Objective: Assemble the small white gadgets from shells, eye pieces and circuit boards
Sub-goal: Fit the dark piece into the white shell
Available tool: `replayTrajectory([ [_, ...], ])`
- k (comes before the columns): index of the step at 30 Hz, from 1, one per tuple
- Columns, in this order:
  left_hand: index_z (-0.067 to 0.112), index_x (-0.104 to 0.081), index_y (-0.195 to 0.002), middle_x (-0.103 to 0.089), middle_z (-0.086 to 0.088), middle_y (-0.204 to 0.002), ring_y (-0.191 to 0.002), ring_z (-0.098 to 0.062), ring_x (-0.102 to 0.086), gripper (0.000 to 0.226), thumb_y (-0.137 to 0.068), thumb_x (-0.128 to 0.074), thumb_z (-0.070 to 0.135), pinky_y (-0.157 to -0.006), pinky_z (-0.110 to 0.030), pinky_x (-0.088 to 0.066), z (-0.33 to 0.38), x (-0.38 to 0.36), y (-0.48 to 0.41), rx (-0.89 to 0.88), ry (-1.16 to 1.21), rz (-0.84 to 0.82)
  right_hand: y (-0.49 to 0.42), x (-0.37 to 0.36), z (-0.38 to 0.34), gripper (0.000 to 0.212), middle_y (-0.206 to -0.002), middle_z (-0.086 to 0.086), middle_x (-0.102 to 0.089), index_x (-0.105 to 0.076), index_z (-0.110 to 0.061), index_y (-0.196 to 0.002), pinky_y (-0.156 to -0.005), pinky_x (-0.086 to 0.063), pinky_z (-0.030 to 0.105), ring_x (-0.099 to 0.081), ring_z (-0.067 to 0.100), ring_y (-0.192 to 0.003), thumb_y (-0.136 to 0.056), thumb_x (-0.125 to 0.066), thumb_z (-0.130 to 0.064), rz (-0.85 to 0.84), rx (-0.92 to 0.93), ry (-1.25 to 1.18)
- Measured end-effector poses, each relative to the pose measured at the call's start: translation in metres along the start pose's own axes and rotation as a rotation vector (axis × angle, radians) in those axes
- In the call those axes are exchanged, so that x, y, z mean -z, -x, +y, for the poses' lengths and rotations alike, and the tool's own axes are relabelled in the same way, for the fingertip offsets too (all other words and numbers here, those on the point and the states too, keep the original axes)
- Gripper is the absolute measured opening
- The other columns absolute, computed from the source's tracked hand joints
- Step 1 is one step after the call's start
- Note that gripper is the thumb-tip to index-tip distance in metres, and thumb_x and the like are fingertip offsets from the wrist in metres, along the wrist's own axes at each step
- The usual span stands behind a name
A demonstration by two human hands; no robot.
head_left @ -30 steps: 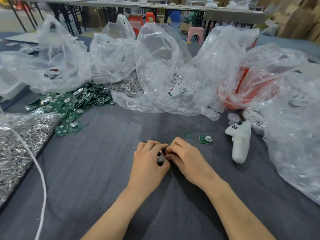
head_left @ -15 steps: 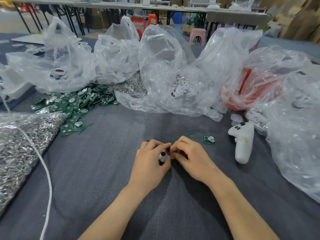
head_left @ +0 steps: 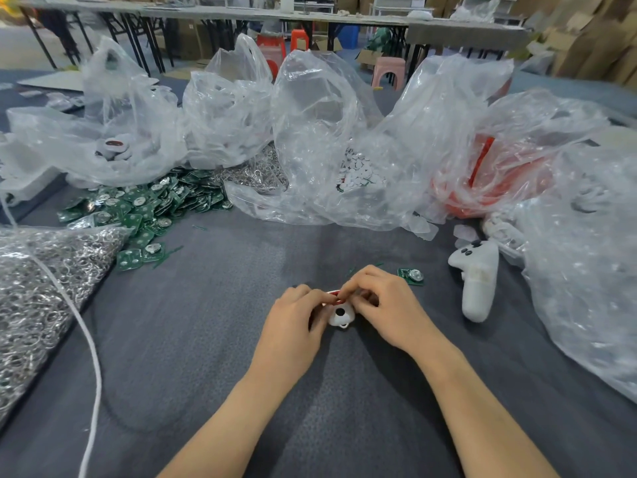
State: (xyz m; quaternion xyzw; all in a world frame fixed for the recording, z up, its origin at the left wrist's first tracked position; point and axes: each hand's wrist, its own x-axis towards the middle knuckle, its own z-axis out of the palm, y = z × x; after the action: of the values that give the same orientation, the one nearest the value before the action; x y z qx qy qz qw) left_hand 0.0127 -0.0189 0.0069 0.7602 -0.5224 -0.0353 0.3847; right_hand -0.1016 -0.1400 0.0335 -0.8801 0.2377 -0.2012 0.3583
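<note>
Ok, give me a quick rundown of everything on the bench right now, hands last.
Small white plastic gadget shell: one, white with a black eye, between both hands.
Loose green circuit board: one, just right of the hands.
Green circuit board pile: many, far left.
Silver metal ring heap: many, left edge.
Clear plastic bags: several, along the back and right.
White game-controller-shaped handle: one, right.
White cord: one, left.
Grey cloth table: one.
Left hand: holding the shell.
Right hand: fingers pinching at the shell's top.
</note>
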Motion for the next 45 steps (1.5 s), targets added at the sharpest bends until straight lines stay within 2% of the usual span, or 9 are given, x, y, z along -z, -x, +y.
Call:
replayTrajectory([
  [3, 0.008, -0.074, -0.090, -0.059, 0.001, -0.105, -0.080, -0.009, -0.056, 0.009, -0.082, -0.071, 0.003, -0.075, -0.004, -0.036, 0.001, 0.002, -0.002, 0.033, 0.038, 0.047, 0.000, 0.000, 0.000, 0.020, -0.090, 0.003, -0.062, -0.075, -0.010, -0.089, -0.067, -0.041, 0.012, -0.059, 0.014, -0.075, -0.081, -0.065, 0.006, -0.017, -0.010, -0.057],
  [5, 0.009, -0.074, -0.089, -0.064, 0.002, -0.112, -0.088, -0.010, -0.061, 0.008, -0.083, -0.071, 0.006, -0.081, -0.010, -0.041, 0.002, 0.002, -0.003, 0.034, 0.051, 0.024, 0.000, -0.002, -0.001, 0.014, -0.091, 0.004, -0.063, -0.076, -0.010, -0.090, -0.069, -0.046, 0.019, -0.061, 0.017, -0.078, -0.080, -0.071, -0.001, -0.015, -0.012, -0.085],
  [9, 0.015, -0.072, -0.093, -0.069, 0.004, -0.094, -0.086, -0.013, -0.063, 0.012, -0.083, -0.070, 0.009, -0.080, -0.030, -0.048, 0.004, 0.004, -0.002, 0.067, 0.090, 0.019, -0.001, -0.004, -0.002, 0.008, -0.092, 0.000, -0.065, -0.075, -0.006, -0.085, -0.074, -0.049, 0.025, -0.062, 0.014, -0.083, -0.079, -0.073, -0.001, -0.001, 0.002, -0.085],
  [18, 0.025, -0.056, -0.117, -0.069, 0.015, -0.095, -0.081, 0.004, -0.061, 0.041, -0.082, -0.073, 0.012, -0.076, -0.005, -0.043, 0.002, 0.003, -0.003, 0.155, 0.207, 0.031, -0.005, -0.008, -0.004, 0.018, -0.088, 0.003, -0.066, -0.069, -0.009, -0.073, -0.074, -0.052, 0.024, -0.064, 0.018, -0.080, -0.073, -0.070, 0.009, 0.014, -0.111, -0.209],
  [24, 0.026, -0.058, -0.115, -0.069, 0.015, -0.095, -0.081, 0.002, -0.061, 0.035, -0.084, -0.071, 0.015, -0.080, -0.012, -0.045, 0.005, 0.005, -0.003, 0.143, 0.161, 0.025, -0.007, -0.004, -0.004, 0.024, -0.077, 0.001, -0.069, -0.070, -0.022, -0.076, -0.071, -0.051, 0.024, -0.062, 0.011, -0.070, -0.075, -0.073, 0.002, -0.046, -0.249, -0.277],
  [27, 0.023, -0.063, -0.107, -0.068, 0.013, -0.091, -0.078, -0.002, -0.059, 0.025, -0.084, -0.069, 0.014, -0.077, -0.018, -0.046, 0.007, 0.005, -0.004, 0.111, 0.121, 0.028, -0.009, -0.004, -0.006, 0.023, -0.082, 0.001, -0.070, -0.068, -0.015, -0.085, -0.076, -0.054, 0.027, -0.064, 0.014, -0.076, -0.075, -0.073, 0.005, -0.057, -0.266, -0.308],
  [32, 0.014, -0.072, -0.108, -0.064, 0.001, -0.091, -0.074, -0.007, -0.055, 0.023, -0.086, -0.067, 0.007, -0.071, -0.004, -0.036, 0.009, 0.004, -0.006, 0.028, 0.055, 0.020, -0.006, -0.004, -0.004, 0.023, -0.088, 0.010, -0.068, -0.067, -0.011, -0.087, -0.073, -0.054, 0.026, -0.061, 0.013, -0.071, -0.072, -0.077, 0.003, 0.005, -0.333, -0.365],
  [38, 0.010, -0.073, -0.108, -0.064, -0.001, -0.099, -0.080, -0.010, -0.059, 0.022, -0.087, -0.067, 0.008, -0.074, -0.006, -0.039, 0.011, 0.004, -0.006, 0.031, 0.057, 0.016, -0.006, 0.002, 0.000, 0.017, -0.079, 0.007, -0.075, -0.074, -0.015, -0.079, -0.076, -0.056, 0.022, -0.072, 0.015, -0.078, -0.077, -0.074, 0.001, -0.035, -0.364, -0.453],
  [45, 0.014, -0.072, -0.098, -0.061, 0.002, -0.096, -0.079, -0.008, -0.055, 0.013, -0.086, -0.069, 0.016, -0.073, -0.010, -0.036, 0.010, 0.003, -0.008, 0.066, 0.056, 0.013, -0.006, -0.002, -0.007, 0.014, -0.068, 0.011, -0.071, -0.075, -0.014, -0.079, -0.053, -0.046, 0.014, -0.057, 0.009, -0.049, -0.079, -0.072, 0.000, 0.001, -0.397, -0.389],
])
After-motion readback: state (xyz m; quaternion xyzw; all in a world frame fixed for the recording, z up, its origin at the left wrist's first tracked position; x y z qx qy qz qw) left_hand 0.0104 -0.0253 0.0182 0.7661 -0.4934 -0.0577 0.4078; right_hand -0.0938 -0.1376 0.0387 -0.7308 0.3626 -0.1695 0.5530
